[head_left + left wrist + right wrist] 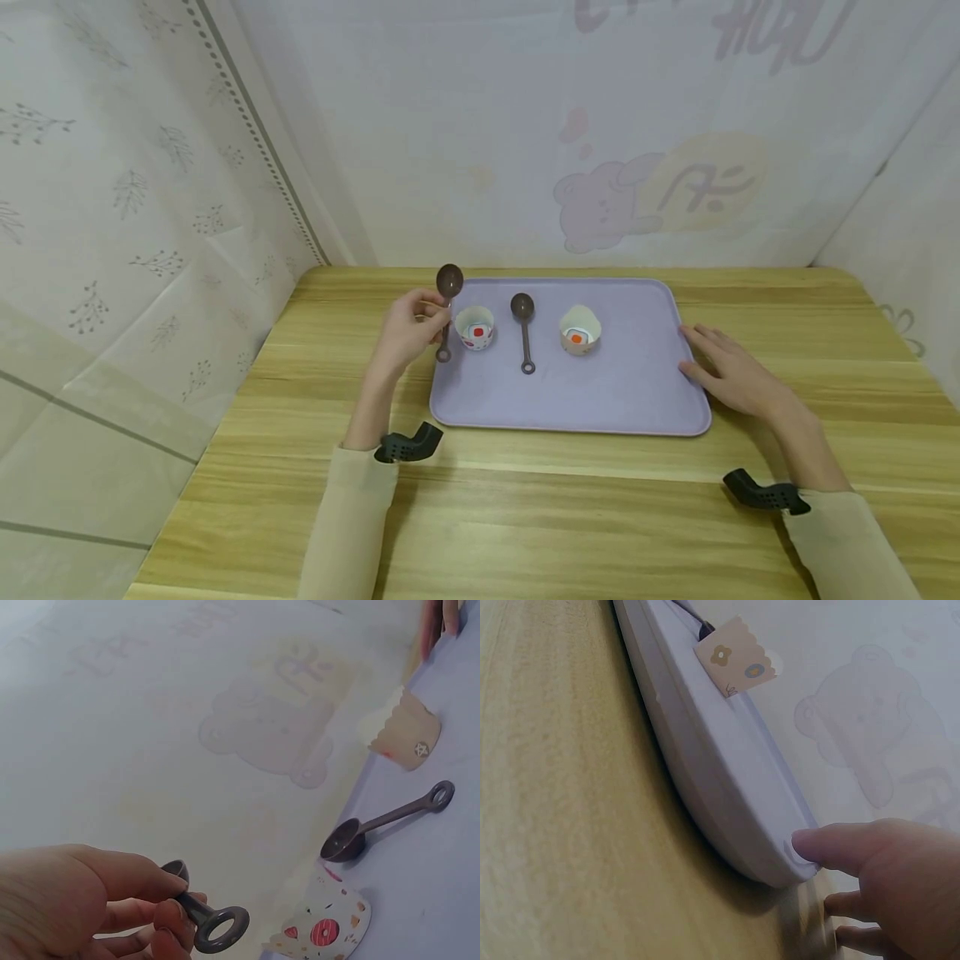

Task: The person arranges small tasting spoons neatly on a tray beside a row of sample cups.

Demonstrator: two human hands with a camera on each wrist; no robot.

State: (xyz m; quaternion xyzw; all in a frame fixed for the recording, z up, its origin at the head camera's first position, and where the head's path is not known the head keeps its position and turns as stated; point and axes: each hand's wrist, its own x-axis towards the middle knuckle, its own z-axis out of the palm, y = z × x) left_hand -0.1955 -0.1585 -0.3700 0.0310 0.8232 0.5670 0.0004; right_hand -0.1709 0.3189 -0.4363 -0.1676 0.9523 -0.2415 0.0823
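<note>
My left hand (410, 332) pinches the handle of a dark brown measuring spoon (449, 282) over the left edge of a lilac tray (630, 392). The ring end of that handle (222, 930) points toward the left wrist camera. Just right of this hand is a white patterned paper baking cup (476, 335) with a small red piece inside. A second brown measuring spoon (524, 333) lies mid-tray. Farther right stands a beige paper baking cup (581, 340) with a small orange piece in it. My right hand (729, 367) rests at the tray's right edge, its thumb (832, 844) touching the rim.
Beneath the tray is a wooden table (540, 508). A pale curtain (450, 150) with a printed bear hangs behind it, and a leaf-patterned cloth (135, 217) is at the left. Both wrists wear black camera mounts (408, 443).
</note>
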